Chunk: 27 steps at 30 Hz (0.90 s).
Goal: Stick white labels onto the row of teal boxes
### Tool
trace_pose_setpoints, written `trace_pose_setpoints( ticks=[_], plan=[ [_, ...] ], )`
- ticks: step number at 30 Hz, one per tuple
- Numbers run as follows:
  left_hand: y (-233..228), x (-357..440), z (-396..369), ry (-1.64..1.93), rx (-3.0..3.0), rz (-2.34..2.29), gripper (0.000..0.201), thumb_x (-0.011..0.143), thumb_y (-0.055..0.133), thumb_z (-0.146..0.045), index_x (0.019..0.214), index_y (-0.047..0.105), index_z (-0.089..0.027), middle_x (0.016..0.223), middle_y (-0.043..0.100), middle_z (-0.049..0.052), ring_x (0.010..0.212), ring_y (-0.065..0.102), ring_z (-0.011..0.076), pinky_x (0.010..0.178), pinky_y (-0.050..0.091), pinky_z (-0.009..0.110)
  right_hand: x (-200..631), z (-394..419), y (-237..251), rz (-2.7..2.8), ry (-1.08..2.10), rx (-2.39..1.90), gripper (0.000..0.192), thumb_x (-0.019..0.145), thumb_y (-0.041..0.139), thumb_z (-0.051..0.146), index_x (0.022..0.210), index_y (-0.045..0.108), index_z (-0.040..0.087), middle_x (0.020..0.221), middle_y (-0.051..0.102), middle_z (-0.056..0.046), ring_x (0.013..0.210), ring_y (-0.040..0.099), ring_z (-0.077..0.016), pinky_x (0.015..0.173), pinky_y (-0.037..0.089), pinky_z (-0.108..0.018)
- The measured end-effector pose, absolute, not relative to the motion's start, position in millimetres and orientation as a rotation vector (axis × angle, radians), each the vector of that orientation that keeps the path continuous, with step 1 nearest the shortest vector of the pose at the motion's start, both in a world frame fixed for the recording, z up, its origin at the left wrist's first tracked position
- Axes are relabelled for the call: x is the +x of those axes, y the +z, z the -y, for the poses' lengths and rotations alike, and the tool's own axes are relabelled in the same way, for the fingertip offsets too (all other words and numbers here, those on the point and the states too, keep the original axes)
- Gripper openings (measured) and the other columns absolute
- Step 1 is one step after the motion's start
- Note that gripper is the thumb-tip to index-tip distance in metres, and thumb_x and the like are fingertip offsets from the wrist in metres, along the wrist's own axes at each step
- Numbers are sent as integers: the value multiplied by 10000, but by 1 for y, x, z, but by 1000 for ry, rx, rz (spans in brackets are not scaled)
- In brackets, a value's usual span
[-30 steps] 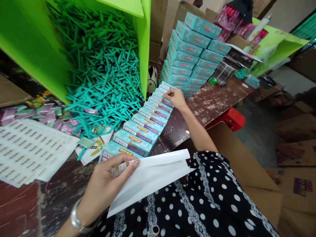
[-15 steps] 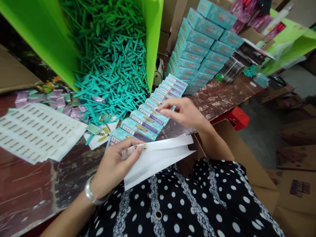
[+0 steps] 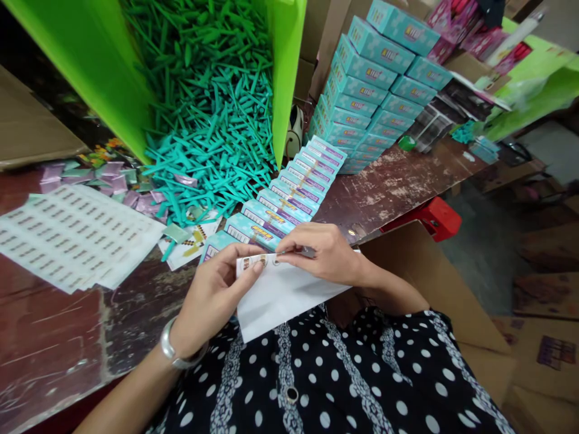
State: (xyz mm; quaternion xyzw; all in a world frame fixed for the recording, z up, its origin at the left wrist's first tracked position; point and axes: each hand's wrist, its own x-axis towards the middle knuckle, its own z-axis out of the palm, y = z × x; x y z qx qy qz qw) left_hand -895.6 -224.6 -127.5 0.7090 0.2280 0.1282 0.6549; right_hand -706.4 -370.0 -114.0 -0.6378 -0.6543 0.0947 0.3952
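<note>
My left hand [image 3: 224,283] grips the left end of a white sticker sheet [image 3: 289,295], thumb on top, fingers behind it. A few small printed stickers show along the sheet's upper edge. At that same edge my right hand [image 3: 321,253] is closed in a pinch, thumb and forefinger meeting beside a sticker; whether one is between the fingertips I cannot make out. Just beyond both hands runs a slanting row of teal boxes [image 3: 283,205] with barcodes and purple bands. Several of them carry a small sticker across the purple edge.
A bright green bin [image 3: 287,78] spills turquoise plastic pieces [image 3: 217,157] onto the table [image 3: 54,337]. More sticker sheets [image 3: 76,235] lie at left beside pink and green packets [image 3: 111,181]. Stacked teal boxes [image 3: 362,90] rise behind. A cardboard box [image 3: 407,259] and a red stool [image 3: 436,218] stand at right.
My right hand has come back from the row of boxes to the sheet's upper edge and now pinches there. The sheet lies flatter, still held by my left hand.
</note>
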Motion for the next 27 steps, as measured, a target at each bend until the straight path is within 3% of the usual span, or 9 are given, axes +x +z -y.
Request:
trace_pose_setpoints(
  ticks=[6,10,14,19,27],
  plan=[
    [-128,-893,223,297,1592,-531,363,905,767,-547,847,720,-192,667,639,-1,553,552,124,450,437,191,-706,371,-121,1769,-44,-1516,161,1049,693,265,928,793,235,956,823,-33,876,753,-164,819,606,-313],
    [-126,-892,221,299,1613,-560,393,878,789,-577,824,725,-192,606,597,-14,486,506,111,396,385,187,-678,368,-112,1569,1,-1377,135,1029,716,285,922,787,244,994,817,-37,935,765,-170,885,623,-335],
    [-126,-892,221,225,1575,-544,389,891,783,-580,834,724,-199,600,632,-5,468,538,129,395,421,209,-586,347,-113,1014,-76,-1641,164,977,726,319,844,748,225,938,798,-36,926,744,-202,904,593,-370],
    [-137,-895,223,219,1585,-528,359,922,762,-561,851,715,-212,603,601,-21,475,511,121,445,466,220,-476,309,-150,751,-5,-1984,134,839,768,249,757,705,164,768,743,-28,744,664,-178,747,507,-302],
    [-136,-894,223,169,1572,-618,403,910,767,-602,887,683,-209,677,629,-6,586,582,145,521,499,226,-469,292,-173,780,11,-2216,130,827,801,284,795,755,166,803,758,-28,791,689,-200,738,467,-294]
  ],
)
